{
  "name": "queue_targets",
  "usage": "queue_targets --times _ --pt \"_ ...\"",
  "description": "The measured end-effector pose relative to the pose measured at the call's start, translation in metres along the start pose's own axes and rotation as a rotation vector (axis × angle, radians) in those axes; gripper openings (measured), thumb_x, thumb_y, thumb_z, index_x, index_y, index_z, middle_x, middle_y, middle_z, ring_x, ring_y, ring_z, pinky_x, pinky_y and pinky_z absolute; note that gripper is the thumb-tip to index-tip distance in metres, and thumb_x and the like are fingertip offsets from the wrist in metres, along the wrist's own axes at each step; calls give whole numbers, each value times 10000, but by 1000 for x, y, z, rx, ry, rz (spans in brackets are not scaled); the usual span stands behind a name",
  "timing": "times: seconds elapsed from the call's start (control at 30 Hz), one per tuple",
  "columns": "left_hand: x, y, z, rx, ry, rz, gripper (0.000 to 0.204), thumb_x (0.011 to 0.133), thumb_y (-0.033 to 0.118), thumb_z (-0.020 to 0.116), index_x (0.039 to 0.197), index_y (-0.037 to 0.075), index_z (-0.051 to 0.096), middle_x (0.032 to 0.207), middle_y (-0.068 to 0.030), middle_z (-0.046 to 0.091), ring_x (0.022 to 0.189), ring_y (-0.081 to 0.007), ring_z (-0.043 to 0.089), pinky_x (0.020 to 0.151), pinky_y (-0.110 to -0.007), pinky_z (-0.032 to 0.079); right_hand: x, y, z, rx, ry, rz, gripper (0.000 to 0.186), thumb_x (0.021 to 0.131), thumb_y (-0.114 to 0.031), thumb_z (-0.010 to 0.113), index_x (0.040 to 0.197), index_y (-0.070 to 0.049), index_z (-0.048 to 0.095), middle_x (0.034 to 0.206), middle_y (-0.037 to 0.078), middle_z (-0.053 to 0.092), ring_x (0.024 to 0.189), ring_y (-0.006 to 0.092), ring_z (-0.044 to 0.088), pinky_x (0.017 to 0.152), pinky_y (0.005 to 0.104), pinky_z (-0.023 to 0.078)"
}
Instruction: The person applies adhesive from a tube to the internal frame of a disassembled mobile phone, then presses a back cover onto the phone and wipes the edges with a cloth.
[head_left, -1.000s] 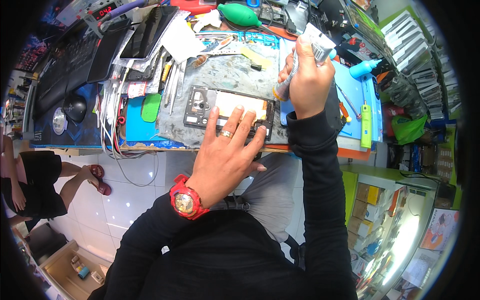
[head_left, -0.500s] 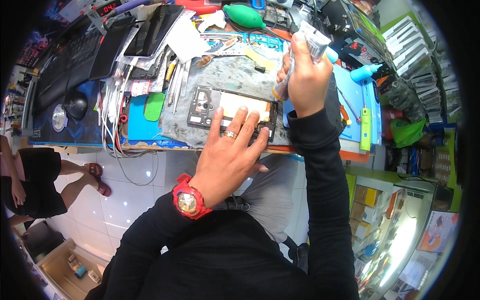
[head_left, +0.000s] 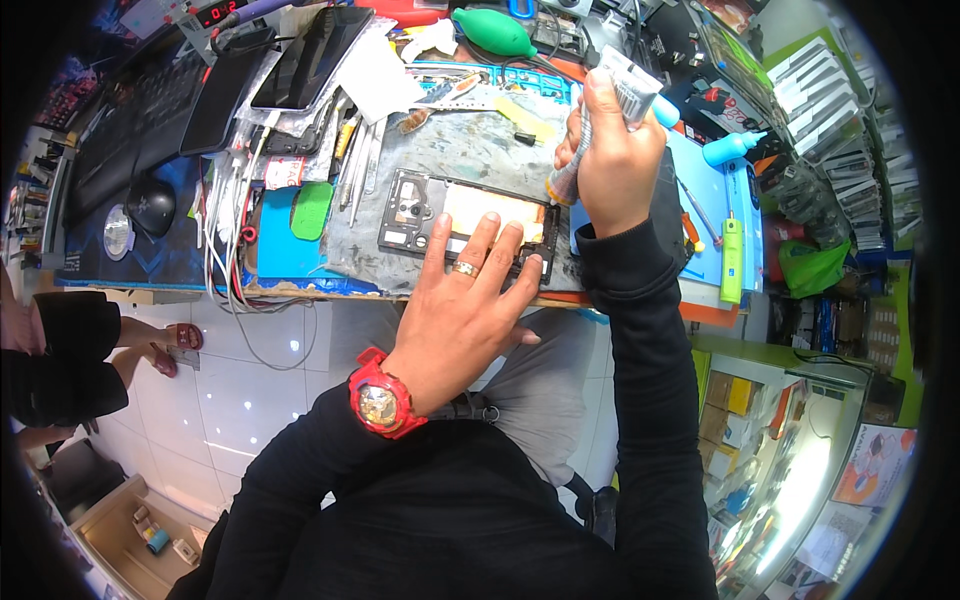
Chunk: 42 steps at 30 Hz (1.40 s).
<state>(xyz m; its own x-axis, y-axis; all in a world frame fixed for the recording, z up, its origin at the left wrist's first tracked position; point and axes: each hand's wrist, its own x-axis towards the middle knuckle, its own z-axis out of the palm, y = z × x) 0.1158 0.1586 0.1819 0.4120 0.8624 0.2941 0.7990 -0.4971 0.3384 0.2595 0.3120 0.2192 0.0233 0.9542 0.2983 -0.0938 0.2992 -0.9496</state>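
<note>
An opened phone frame (head_left: 411, 206) with a pale, gold-edged panel in its middle lies flat on the stained grey work mat (head_left: 390, 150). My left hand (head_left: 468, 300) rests on its near side, fingers spread, holding it down. A ring and a red watch (head_left: 380, 402) are on that hand and wrist. In my right fist is a squeeze tube (head_left: 633, 88), grey and nearly upright, its thumb pressed near the top. The tube's narrow tip (head_left: 560, 190) points down at the phone frame's far right corner; whether it touches cannot be made out.
Left of the mat lie tweezers (head_left: 367, 165), white cables (head_left: 215, 230) and dark phones (head_left: 312, 60). A green blower bulb (head_left: 494, 33) lies behind. On the right are a blue bottle (head_left: 733, 147) and a lime-green tool (head_left: 732, 262). A person's legs (head_left: 130, 345) show at left.
The tube's tip has shifted slightly left, closer to the phone frame's corner. My left hand stays on the frame. The person at left has moved their legs.
</note>
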Motion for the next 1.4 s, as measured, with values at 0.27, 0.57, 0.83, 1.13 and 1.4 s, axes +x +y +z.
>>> queue_targets --times 0.27,0.57,0.83,1.13,1.4 --pt "1 1 -2 -5 -6 -5 732 741 451 866 1351 114 642 1492 -147 533 1465 -338 444 1192 -652 291 3 5 5 24 -17 -13 265 1060 -273 651 955 -30 640 621 -5 559 451 76 505 429 257 386" --pt "0 -1 -1 -14 12 -4 741 728 448 868 1348 109 643 1488 -149 541 1461 -340 453 1200 -642 286 4 5 14 -5 -66 -15 248 1064 -255 649 953 -33 637 611 -10 562 447 75 518 427 256 389" --pt "-1 -2 2 -18 36 0 753 704 446 878 1338 111 648 1485 -147 546 1457 -338 460 1204 -647 282 6 7 21 -19 -86 -20 248 1061 -253 656 962 -26 645 620 -14 570 461 74 534 435 256 394" --pt "-2 -3 3 -40 36 -3 735 710 440 866 1328 105 650 1487 -151 537 1447 -346 467 1197 -655 291 6 7 30 -64 -106 -34 255 1055 -249 664 946 -19 644 638 -10 587 477 73 540 438 267 408" --pt "-1 -3 5 -54 70 -8 684 734 445 850 1292 102 653 1496 -164 529 1447 -351 460 1200 -651 289 6 5 41 -178 -152 -47 256 1085 -261 596 970 -32 602 636 28 552 485 116 525 477 276 429"
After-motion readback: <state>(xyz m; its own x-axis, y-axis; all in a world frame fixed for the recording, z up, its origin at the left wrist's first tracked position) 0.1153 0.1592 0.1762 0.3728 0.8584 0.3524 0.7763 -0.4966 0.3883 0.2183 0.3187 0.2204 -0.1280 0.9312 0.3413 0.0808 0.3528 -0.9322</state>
